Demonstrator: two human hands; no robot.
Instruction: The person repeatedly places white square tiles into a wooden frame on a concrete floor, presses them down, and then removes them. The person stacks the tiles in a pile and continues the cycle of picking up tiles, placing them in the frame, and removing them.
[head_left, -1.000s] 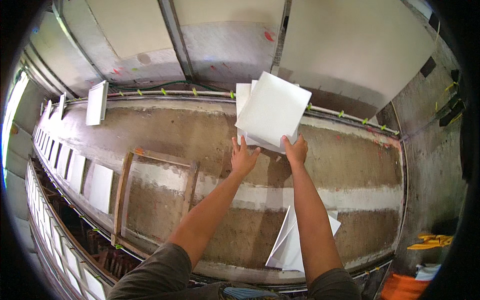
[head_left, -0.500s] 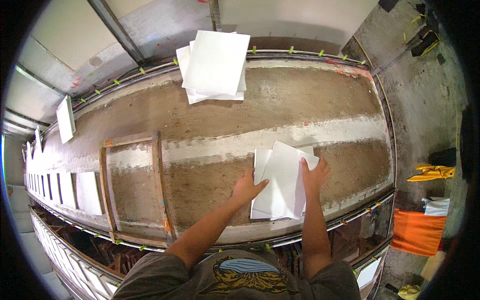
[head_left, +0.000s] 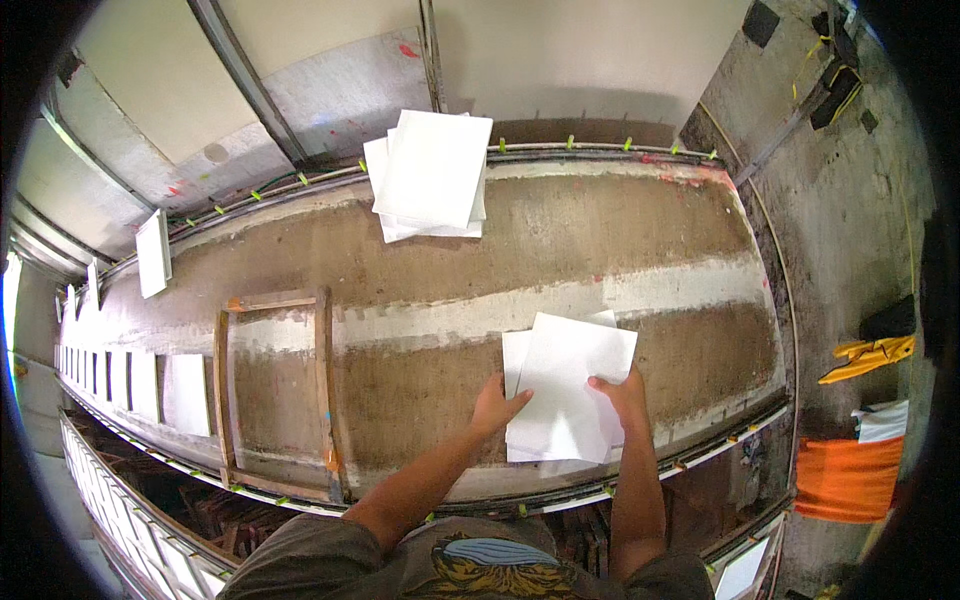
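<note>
Before me on the long table lies a small, uneven stack of white sheets [head_left: 567, 365], its layers fanned at different angles. At its left edge is my left hand [head_left: 495, 407], thumb over the sheets and fingers along the side. My right hand [head_left: 622, 396] grips the right edge with its thumb pressed on the top sheet; its other fingers are largely hidden at or under the edge. Farther off, near the table's far rail, another skewed stack of white sheets [head_left: 435, 170] rests untouched.
A wooden frame [head_left: 323, 390] lies on the brown-stained table [head_left: 420, 400], left of my left arm. Several white sheets [head_left: 187, 393] are laid in a row beyond it. More sheets [head_left: 153, 253] are at the far left. An orange cloth [head_left: 848, 480] and a yellow glove [head_left: 868, 358] are on the right.
My right hand has moved down the stack's right edge, its thumb now over the top sheet. The top sheet has turned and sits straighter. The whole view has shifted slightly.
</note>
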